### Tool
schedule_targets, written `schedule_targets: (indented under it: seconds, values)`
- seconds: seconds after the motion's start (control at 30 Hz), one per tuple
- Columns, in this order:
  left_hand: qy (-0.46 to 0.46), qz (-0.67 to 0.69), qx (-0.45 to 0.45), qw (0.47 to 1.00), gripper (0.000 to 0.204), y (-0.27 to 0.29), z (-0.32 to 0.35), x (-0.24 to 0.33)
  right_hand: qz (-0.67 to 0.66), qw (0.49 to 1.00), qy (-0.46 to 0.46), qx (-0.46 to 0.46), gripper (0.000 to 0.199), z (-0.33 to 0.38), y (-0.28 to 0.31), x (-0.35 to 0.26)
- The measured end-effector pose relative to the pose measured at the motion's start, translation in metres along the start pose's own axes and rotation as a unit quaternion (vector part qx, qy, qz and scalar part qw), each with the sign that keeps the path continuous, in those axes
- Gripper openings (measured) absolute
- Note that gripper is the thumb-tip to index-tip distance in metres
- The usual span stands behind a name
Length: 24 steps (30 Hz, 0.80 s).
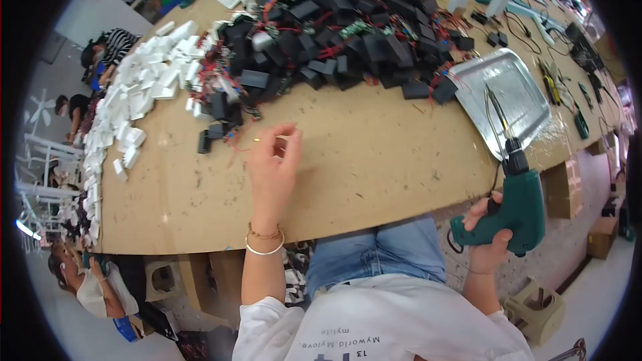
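Note:
My right hand (490, 239) is wrapped round the grip of a green soldering gun (523, 208), off the table's near right edge. Its long metal tip (493, 110) and the thin feed tube beside it point up over a shiny metal tray (536, 124). Over the middle of the table, my left hand (274, 160) is closed, with thumb and fingertips brought together. Whatever is between those fingertips is too small to make out. Just beyond it lie thin red wires (235, 146) and a few black box-shaped parts (215, 132).
A big heap of black boxes (334, 40) with red wires and green circuit boards covers the table's far middle. White plastic casings (157, 67) are piled along the left. Pliers (550, 87) and cables lie right of the tray. Other people (107, 287) work at the left.

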<state>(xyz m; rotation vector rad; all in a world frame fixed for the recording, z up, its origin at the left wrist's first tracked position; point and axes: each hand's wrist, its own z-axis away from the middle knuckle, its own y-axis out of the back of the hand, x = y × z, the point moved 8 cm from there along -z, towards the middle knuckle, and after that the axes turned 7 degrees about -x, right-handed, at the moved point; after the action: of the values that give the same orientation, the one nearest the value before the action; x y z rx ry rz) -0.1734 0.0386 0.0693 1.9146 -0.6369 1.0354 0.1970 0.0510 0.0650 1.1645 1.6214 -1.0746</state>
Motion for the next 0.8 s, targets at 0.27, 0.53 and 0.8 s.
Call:
schedule_targets:
  seconds: [0.27, 0.53, 0.8]
  values:
    - [0.005, -0.064, 0.069, 0.996, 0.014, 0.067, -0.032, -0.034, 0.001, 1.0, 0.003, -0.02, 0.063, 0.007, -0.01, 0.008]
    - [-0.118, -0.047, -0.006, 0.992, 0.016, 0.053, -0.041, 0.039, 0.476, 0.874, 0.032, -0.09, 0.054, -0.027, -0.064, -0.028]
    - [-0.213, -0.037, -0.139, 0.966, 0.012, 0.01, -0.025, 0.078, 0.673, 0.73, -0.049, 0.109, 0.049, -0.102, 0.047, -0.029]
